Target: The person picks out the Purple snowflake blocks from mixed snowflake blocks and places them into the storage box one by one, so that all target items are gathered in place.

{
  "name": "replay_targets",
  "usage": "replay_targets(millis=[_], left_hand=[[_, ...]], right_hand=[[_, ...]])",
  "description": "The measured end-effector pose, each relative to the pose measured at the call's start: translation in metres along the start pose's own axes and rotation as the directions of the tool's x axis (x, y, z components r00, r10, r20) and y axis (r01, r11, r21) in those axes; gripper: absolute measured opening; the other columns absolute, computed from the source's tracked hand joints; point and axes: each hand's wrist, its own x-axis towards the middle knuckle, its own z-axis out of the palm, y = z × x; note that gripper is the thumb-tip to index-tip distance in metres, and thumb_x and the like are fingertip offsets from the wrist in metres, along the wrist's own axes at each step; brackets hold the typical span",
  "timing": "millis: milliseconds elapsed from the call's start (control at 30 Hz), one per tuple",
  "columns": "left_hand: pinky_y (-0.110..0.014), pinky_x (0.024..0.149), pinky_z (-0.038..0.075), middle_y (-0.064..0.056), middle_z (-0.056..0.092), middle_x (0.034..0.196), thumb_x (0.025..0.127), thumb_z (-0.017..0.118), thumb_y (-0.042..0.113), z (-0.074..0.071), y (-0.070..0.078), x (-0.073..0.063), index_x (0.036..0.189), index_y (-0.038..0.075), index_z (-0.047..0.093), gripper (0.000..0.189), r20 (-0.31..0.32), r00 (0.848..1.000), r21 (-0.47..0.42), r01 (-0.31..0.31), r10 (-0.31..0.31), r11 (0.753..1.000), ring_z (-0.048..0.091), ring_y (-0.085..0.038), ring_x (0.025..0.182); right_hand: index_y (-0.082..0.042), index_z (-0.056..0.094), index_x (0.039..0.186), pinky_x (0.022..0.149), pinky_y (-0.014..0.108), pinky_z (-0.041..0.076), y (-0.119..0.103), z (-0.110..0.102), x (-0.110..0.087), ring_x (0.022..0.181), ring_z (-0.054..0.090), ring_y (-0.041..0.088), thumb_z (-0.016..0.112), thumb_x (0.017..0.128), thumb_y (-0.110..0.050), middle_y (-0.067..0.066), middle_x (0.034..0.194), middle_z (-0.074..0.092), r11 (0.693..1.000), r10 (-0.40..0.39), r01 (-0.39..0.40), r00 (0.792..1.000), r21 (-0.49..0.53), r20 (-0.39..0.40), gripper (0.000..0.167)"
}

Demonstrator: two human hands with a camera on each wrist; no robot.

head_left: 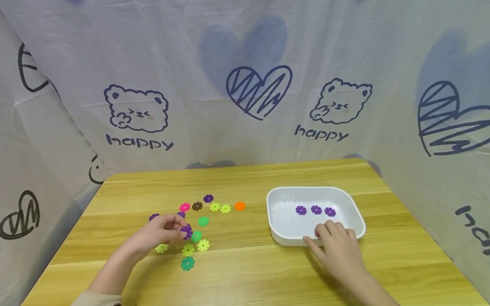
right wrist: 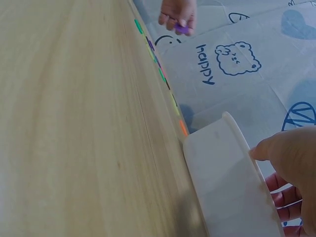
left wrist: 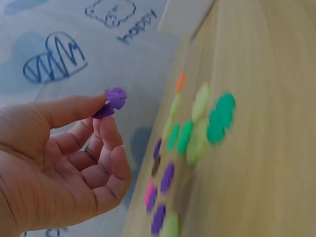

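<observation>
My left hand (head_left: 162, 231) pinches a purple flower-shaped disc (left wrist: 116, 98) between thumb and fingertips, raised above the table. Around and below that hand lie several notched discs: a dark green disc (head_left: 187, 263), a yellow-green disc (head_left: 203, 245), a bright green disc (head_left: 203, 221) and a pink disc (head_left: 185, 207) among them. My right hand (head_left: 338, 248) holds the near rim of a white tray (head_left: 285, 239), the thumb on the outer side and the fingers over the edge. Inside the tray, three purple discs (head_left: 316, 210) lie in a row.
A brown disc (head_left: 197, 206), a dark purple disc (head_left: 208, 198) and an orange disc (head_left: 240, 206) lie farther back on the wooden table (head_left: 245, 272). A white printed cloth (head_left: 199, 97) hangs behind and at both sides.
</observation>
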Motion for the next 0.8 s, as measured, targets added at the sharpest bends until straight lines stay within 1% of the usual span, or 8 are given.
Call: replay_targets(millis=[200, 333, 467, 533, 600, 800], left_hand=[[-0.036, 0.080, 0.054, -0.006, 0.052, 0.096, 0.091, 0.067, 0.017, 0.023, 0.030, 0.028, 0.114, 0.000, 0.055, 0.031, 0.059, 0.998, -0.062, -0.022, 0.026, 0.998, 0.056, -0.021, 0.085], [-0.036, 0.081, 0.054, -0.006, 0.055, 0.094, 0.092, 0.067, 0.018, 0.040, 0.047, 0.048, 0.112, 0.001, 0.057, 0.028, 0.112, 0.991, -0.070, -0.061, 0.069, 0.996, 0.059, -0.021, 0.084], [-0.032, 0.078, 0.054, -0.006, 0.057, 0.094, 0.092, 0.064, 0.014, 0.057, 0.064, 0.066, 0.111, 0.001, 0.058, 0.024, 0.153, 0.981, -0.071, -0.110, 0.120, 0.991, 0.060, -0.021, 0.085], [-0.030, 0.077, 0.054, -0.006, 0.057, 0.094, 0.093, 0.062, 0.012, 0.064, 0.072, 0.074, 0.112, 0.002, 0.058, 0.022, 0.163, 0.978, -0.073, -0.123, 0.133, 0.990, 0.060, -0.022, 0.085], [-0.028, 0.077, 0.054, -0.005, 0.059, 0.095, 0.093, 0.062, 0.013, 0.071, 0.080, 0.083, 0.112, 0.003, 0.059, 0.021, 0.162, 0.978, -0.073, -0.123, 0.134, 0.990, 0.061, -0.020, 0.086], [-0.027, 0.077, 0.054, -0.004, 0.063, 0.094, 0.095, 0.060, 0.014, 0.092, 0.098, 0.110, 0.113, 0.004, 0.060, 0.020, 0.169, 0.977, -0.107, -0.110, 0.127, 0.988, 0.062, -0.018, 0.087]], right_hand=[[-0.016, 0.058, 0.085, 0.071, 0.034, 0.035, 0.001, 0.001, 0.000, 0.076, 0.042, 0.015, 0.070, 0.085, -0.044, -0.004, 0.081, 0.048, 1.000, 0.000, 0.000, 1.000, 0.000, -0.004, 0.031], [-0.016, 0.058, 0.084, 0.070, 0.033, 0.034, 0.001, 0.001, -0.001, 0.075, 0.041, 0.015, 0.071, 0.084, -0.044, -0.005, 0.080, 0.047, 1.000, -0.009, 0.009, 1.000, -0.004, -0.023, 0.031], [-0.016, 0.058, 0.083, 0.069, 0.033, 0.034, 0.001, 0.001, -0.001, 0.074, 0.041, 0.014, 0.072, 0.083, -0.043, -0.005, 0.079, 0.047, 1.000, -0.023, 0.022, 0.999, -0.011, -0.041, 0.030], [-0.016, 0.058, 0.083, 0.068, 0.033, 0.034, 0.001, 0.000, -0.001, 0.074, 0.041, 0.014, 0.072, 0.083, -0.043, -0.005, 0.079, 0.047, 1.000, -0.026, 0.025, 0.999, -0.013, -0.044, 0.030], [-0.016, 0.058, 0.083, 0.068, 0.033, 0.034, 0.000, 0.000, 0.000, 0.074, 0.041, 0.015, 0.072, 0.084, -0.043, -0.005, 0.079, 0.047, 1.000, -0.026, 0.026, 0.999, -0.015, -0.042, 0.030], [-0.016, 0.058, 0.083, 0.069, 0.033, 0.034, 0.001, 0.001, -0.001, 0.074, 0.042, 0.015, 0.073, 0.083, -0.042, -0.004, 0.079, 0.048, 1.000, -0.028, 0.028, 0.998, -0.008, -0.056, 0.030]])
